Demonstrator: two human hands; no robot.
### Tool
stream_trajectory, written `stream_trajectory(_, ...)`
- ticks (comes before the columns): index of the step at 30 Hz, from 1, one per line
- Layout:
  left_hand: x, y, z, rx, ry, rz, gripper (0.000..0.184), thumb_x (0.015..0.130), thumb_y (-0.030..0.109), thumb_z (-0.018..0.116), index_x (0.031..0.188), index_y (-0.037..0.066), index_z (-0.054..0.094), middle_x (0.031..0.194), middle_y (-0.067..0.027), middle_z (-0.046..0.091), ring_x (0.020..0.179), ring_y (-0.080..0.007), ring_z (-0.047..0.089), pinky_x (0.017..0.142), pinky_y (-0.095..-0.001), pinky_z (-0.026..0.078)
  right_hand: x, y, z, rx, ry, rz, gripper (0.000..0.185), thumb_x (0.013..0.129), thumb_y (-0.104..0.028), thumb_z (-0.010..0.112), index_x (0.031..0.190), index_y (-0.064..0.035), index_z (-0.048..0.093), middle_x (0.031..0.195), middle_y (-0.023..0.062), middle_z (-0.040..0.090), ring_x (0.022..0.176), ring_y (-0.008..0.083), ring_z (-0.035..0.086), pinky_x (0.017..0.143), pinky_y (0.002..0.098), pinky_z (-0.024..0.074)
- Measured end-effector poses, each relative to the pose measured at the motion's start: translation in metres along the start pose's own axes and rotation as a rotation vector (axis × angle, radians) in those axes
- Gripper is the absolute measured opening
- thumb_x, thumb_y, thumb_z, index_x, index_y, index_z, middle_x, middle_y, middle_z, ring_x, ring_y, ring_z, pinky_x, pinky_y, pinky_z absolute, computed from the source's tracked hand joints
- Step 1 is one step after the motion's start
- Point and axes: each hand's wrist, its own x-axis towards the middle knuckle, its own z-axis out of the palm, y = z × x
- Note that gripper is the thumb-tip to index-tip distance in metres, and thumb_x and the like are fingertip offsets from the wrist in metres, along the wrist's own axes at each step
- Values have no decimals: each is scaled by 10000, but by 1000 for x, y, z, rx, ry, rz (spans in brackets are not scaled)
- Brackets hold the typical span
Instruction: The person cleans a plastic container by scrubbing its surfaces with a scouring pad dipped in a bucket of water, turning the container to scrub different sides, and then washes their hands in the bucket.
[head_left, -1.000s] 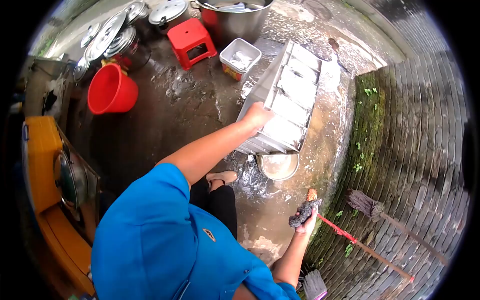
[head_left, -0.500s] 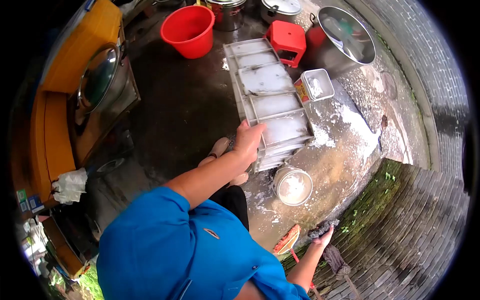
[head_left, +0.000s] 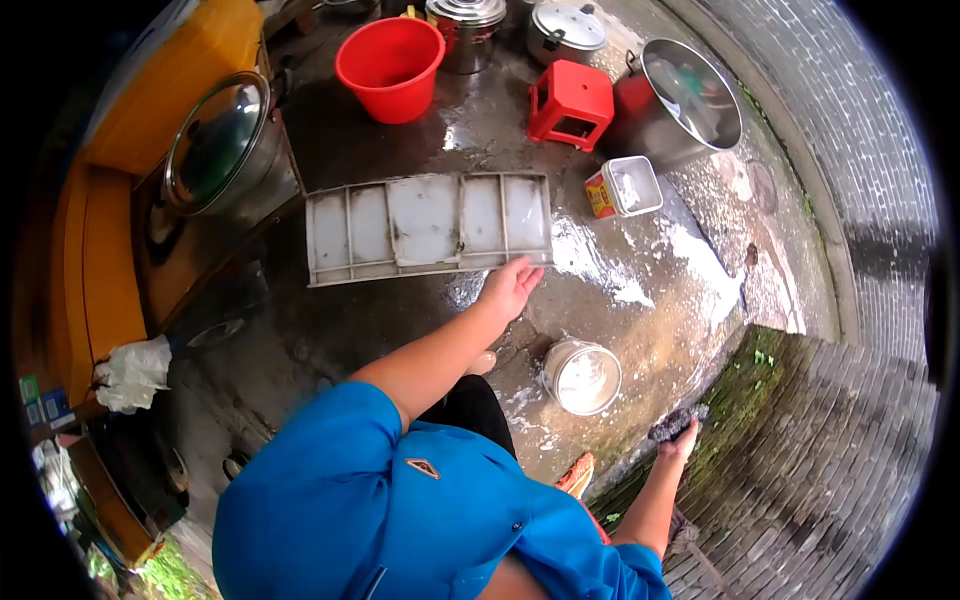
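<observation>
My left hand point(head_left: 512, 288) is at the lower right edge of a whitish, ribbed rack point(head_left: 430, 220) with dirty framed panels. Its thumb side overlaps the rack's edge, and the remaining fingers are partly hidden. The rack lies crosswise in view, stretching leftward from the hand. Farther down on the right, my right hand point(head_left: 680, 442) is closed around a dark grey scouring pad point(head_left: 678, 424), apart from the rack. A round white tub point(head_left: 583, 377) with pale contents stands on the wet ground between my hands.
Beyond the rack stand a red bucket point(head_left: 390, 70), a red stool point(head_left: 572, 105), a large metal pot point(head_left: 670, 110) and a square plastic container point(head_left: 625, 187). A lidded pot point(head_left: 220, 150) is at left. A mossy brick ledge point(head_left: 780, 430) borders the right side.
The rack has swung from pointing away from me to lying crosswise, its far end moving left. My left hand stays by its edge. My right hand has shifted right with the scouring pad.
</observation>
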Motion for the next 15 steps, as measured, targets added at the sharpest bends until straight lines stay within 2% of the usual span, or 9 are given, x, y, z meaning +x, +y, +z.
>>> stream_trajectory(2,13,15,16,-70,14,52,100,852,-44,567,927,8,526,946,-120,632,969,-251,629,948,-418,520,-3,8,18,22,25,4,311,920,-348,412,944,-93,588,782,80,617,670,254,590,600,390,491)
stream_trajectory(4,21,32,35,-100,22,119,145,851,-60,552,971,9,510,916,-106,601,912,-235,625,912,-399,546,1,16,30,30,17,-8,261,908,-289,431,942,-79,583,790,86,621,681,263,596,613,401,496)
stream_trajectory(8,48,70,45,-172,-40,192,108,882,0,555,986,-21,538,995,-135,632,951,-255,624,884,-393,563,13,18,49,83,-4,-107,168,860,-186,481,935,-65,571,796,80,617,681,249,596,610,405,507)
stream_trajectory(9,46,80,51,-183,5,202,123,883,28,565,988,-30,536,1020,-146,622,974,-270,615,885,-389,563,8,10,60,80,8,-145,157,851,-164,484,940,-63,566,805,80,611,678,240,593,605,399,513)
stream_trajectory(10,54,90,49,-179,30,228,186,892,88,545,1022,-44,530,1050,-159,607,995,-295,604,895,-405,557,4,3,67,45,-1,-228,154,846,-149,484,950,-63,558,825,82,607,676,234,589,602,393,519)
stream_trajectory(11,53,97,53,-168,26,218,186,892,88,545,1022,-44,530,1050,-159,607,995,-295,604,895,-405,557,-3,-6,75,8,-10,-309,154,841,-133,483,960,-63,551,845,84,603,674,229,584,599,387,525)
stream_trajectory(12,49,103,57,-166,3,235,228,890,114,531,1045,-52,525,1056,-164,605,996,-299,604,901,-418,548,-32,-19,100,-8,4,-400,255,841,-124,489,1087,-66,520,892,86,584,694,226,579,587,391,533)
stream_trajectory(13,47,109,58,-165,-19,254,270,887,140,516,1068,-61,519,1061,-170,603,997,-303,603,907,-431,538,-43,-24,111,-18,55,-455,392,852,-117,496,1240,-76,454,946,76,572,756,195,568,650,353,522)
stream_trajectory(15,47,115,61,-107,24,247,306,883,160,506,1090,-66,511,1067,-174,604,1004,-305,602,915,-439,522,5,-5,81,-325,115,-710,500,862,-116,511,1342,-85,377,1025,73,561,829,166,546,729,310,492)
